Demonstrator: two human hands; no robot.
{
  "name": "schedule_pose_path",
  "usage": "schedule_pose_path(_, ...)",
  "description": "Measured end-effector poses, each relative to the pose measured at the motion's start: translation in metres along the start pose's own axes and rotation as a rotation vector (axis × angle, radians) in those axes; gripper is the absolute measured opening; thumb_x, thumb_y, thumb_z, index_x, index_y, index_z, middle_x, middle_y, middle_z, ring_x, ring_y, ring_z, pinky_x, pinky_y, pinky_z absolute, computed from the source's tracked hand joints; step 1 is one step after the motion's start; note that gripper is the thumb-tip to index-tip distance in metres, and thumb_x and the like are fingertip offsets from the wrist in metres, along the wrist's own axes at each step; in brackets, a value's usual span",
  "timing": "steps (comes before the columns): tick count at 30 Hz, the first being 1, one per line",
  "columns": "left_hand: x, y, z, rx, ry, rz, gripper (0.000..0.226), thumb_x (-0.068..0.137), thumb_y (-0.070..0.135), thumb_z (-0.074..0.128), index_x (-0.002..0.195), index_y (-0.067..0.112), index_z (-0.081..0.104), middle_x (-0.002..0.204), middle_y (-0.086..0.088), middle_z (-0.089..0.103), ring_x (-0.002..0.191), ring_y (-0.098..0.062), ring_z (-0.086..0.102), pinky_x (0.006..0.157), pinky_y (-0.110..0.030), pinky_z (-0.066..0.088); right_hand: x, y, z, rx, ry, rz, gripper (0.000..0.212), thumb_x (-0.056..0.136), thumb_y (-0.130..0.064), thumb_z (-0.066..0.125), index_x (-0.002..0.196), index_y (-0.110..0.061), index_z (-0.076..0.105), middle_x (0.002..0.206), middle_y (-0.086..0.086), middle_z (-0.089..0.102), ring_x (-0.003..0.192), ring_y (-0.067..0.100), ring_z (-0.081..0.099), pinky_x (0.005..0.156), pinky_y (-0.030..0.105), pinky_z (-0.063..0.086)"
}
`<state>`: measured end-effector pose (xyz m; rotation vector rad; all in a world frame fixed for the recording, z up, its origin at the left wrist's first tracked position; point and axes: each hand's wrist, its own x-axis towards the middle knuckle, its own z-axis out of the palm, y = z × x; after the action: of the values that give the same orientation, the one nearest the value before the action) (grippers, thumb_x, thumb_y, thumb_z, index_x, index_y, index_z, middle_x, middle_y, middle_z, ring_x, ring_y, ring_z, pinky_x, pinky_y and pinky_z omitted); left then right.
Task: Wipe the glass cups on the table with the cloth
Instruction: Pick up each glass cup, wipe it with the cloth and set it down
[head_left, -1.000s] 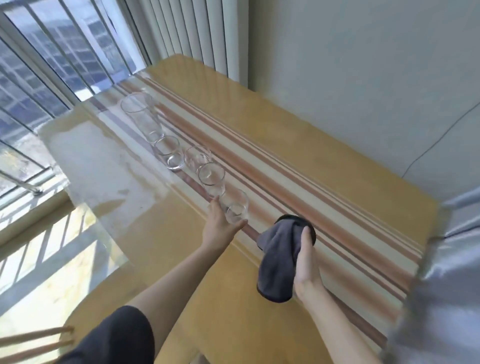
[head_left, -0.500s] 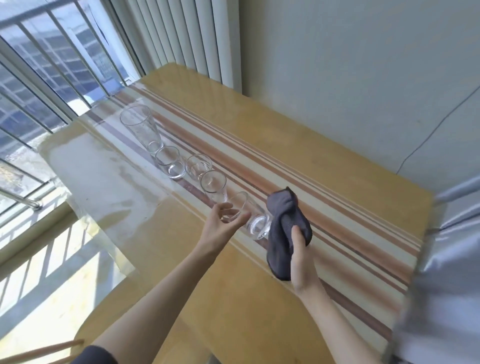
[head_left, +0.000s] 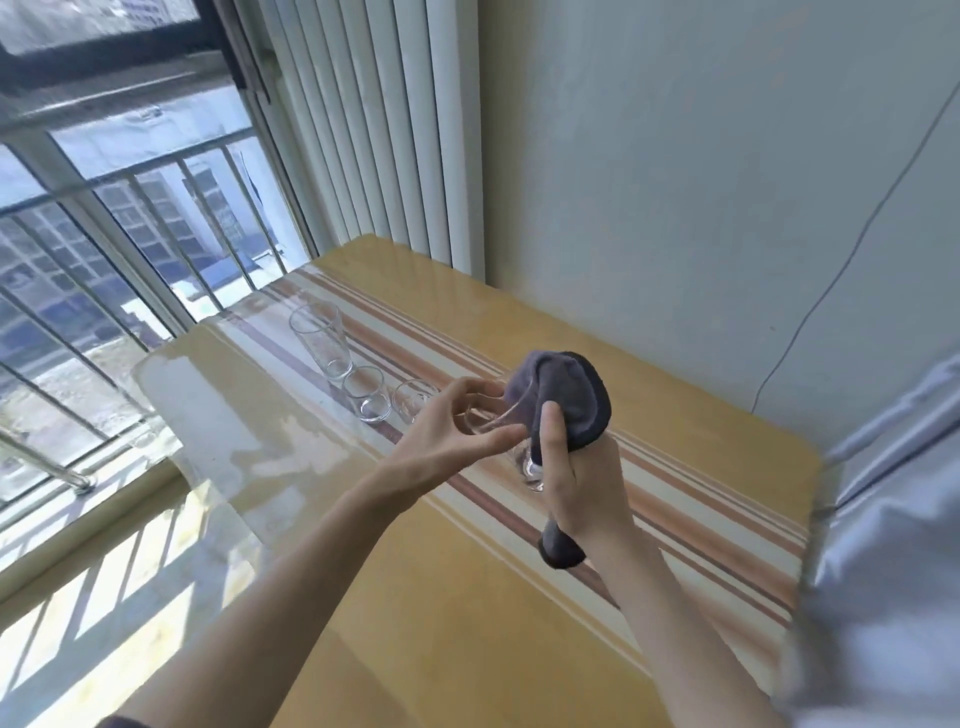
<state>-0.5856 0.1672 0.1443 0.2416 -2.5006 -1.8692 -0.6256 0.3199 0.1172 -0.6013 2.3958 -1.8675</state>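
Observation:
I hold a clear glass cup (head_left: 511, 431) lifted above the table, tilted with its thick base toward me. My left hand (head_left: 447, 441) pinches its rim and side with fingers and thumb. My right hand (head_left: 576, 478) grips the dark grey cloth (head_left: 566, 400), which is bunched over the far side and mouth of the cup. A tall glass (head_left: 322, 340) and two short glasses (head_left: 366, 392) (head_left: 415, 400) stand in a row on the striped runner. A further glass behind my left hand is hidden.
The wooden table (head_left: 467, 597) has a striped runner (head_left: 701, 530) along it and a clear cover sheet (head_left: 234, 426) at the window end. A window with railing lies left, vertical blinds (head_left: 389, 130) at the back, a wall with a cable right, grey fabric (head_left: 893, 545) at the right edge.
My left hand lifted the nearest glass off the table and tilted it. My right hand brought the cloth up and wrapped it over the glass. The view tipped upward.

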Motion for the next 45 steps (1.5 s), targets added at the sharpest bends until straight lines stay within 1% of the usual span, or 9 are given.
schedule_pose_path(8,-0.018,0.021,-0.009,-0.132,-0.124,0.052,0.083,0.058,0.046,0.083,0.127,0.015,0.048,0.122,-0.002,0.061,0.116,-0.016,0.060,0.099,-0.029,0.049,0.032,-0.026,-0.021,0.390,-0.249,0.460,0.049,0.083,-0.047,0.048,0.089,-0.004,0.070,0.085,0.018,0.068,0.079,0.033,0.063,0.076,0.042,0.051)
schedule_pose_path(11,-0.018,0.026,-0.006,-0.057,-0.093,0.051,0.082,0.057,0.055,0.079,0.129,0.030,0.048,0.125,0.000,0.052,0.113,-0.007,0.057,0.094,-0.021,0.048,0.019,-0.028,-0.013,0.449,-0.017,0.476,0.043,0.088,-0.041,0.047,0.086,-0.003,0.068,0.077,0.014,0.064,0.071,0.028,0.060,0.066,0.035,0.047)
schedule_pose_path(17,-0.022,0.050,0.031,-0.074,0.278,-0.021,0.074,0.072,0.033,0.079,0.133,0.014,0.042,0.111,0.007,0.056,0.098,-0.005,0.059,0.077,-0.018,0.052,-0.002,-0.042,0.005,0.319,0.516,0.194,0.045,0.100,-0.027,0.040,0.058,-0.014,0.051,0.051,-0.007,0.056,0.049,0.006,0.054,0.050,0.021,0.042)
schedule_pose_path(25,-0.014,0.061,0.035,-0.253,0.385,-0.050,0.054,0.071,0.042,0.078,0.113,0.018,0.054,0.113,0.005,0.061,0.100,-0.006,0.060,0.081,-0.030,0.055,-0.003,-0.036,0.004,-0.180,0.372,-0.331,0.060,0.098,-0.048,0.029,0.088,-0.005,0.071,0.077,0.005,0.072,0.073,0.018,0.067,0.063,0.023,0.049)
schedule_pose_path(29,-0.017,0.050,0.021,-0.309,0.261,0.059,0.051,0.063,0.044,0.079,0.106,0.027,0.057,0.110,0.007,0.064,0.096,-0.006,0.067,0.075,-0.026,0.057,0.017,-0.063,-0.020,-0.003,0.103,0.041,0.047,0.096,-0.045,0.040,0.063,-0.018,0.058,0.059,0.000,0.062,0.056,0.011,0.058,0.058,0.028,0.046)
schedule_pose_path(33,-0.019,0.039,0.022,-0.530,0.187,0.125,0.054,0.061,0.035,0.075,0.110,0.018,0.058,0.105,-0.001,0.072,0.106,-0.021,0.067,0.084,-0.034,0.057,0.026,-0.071,-0.043,0.519,-0.214,0.506,0.043,0.089,-0.047,0.051,0.089,-0.010,0.074,0.086,0.014,0.071,0.075,0.027,0.066,0.073,0.036,0.054)
schedule_pose_path(38,-0.025,0.042,0.019,-0.348,0.099,0.187,0.072,0.052,0.052,0.082,0.115,0.030,0.054,0.115,0.011,0.064,0.106,-0.001,0.063,0.080,-0.016,0.052,0.001,-0.066,-0.041,0.804,-0.175,0.632,0.035,0.086,-0.047,0.057,0.090,-0.015,0.071,0.077,0.010,0.072,0.068,0.023,0.069,0.066,0.031,0.052)
schedule_pose_path(41,-0.025,0.055,0.006,-0.161,-0.027,0.097,0.086,0.047,0.075,0.071,0.120,0.037,0.049,0.123,0.007,0.058,0.104,-0.004,0.064,0.083,-0.023,0.054,0.005,-0.067,-0.036,0.762,0.064,0.467,0.021,0.087,-0.032,0.062,0.087,-0.011,0.064,0.081,0.014,0.065,0.075,0.029,0.065,0.070,0.037,0.051)
schedule_pose_path(45,-0.019,0.070,0.002,-0.114,-0.032,-0.015,0.064,0.067,0.055,0.067,0.121,0.026,0.050,0.117,-0.004,0.063,0.093,-0.016,0.068,0.065,-0.022,0.056,0.004,-0.066,-0.031,0.496,0.186,0.074,0.022,0.095,-0.019,0.056,0.074,-0.016,0.063,0.065,-0.005,0.063,0.068,0.013,0.062,0.069,0.029,0.048)
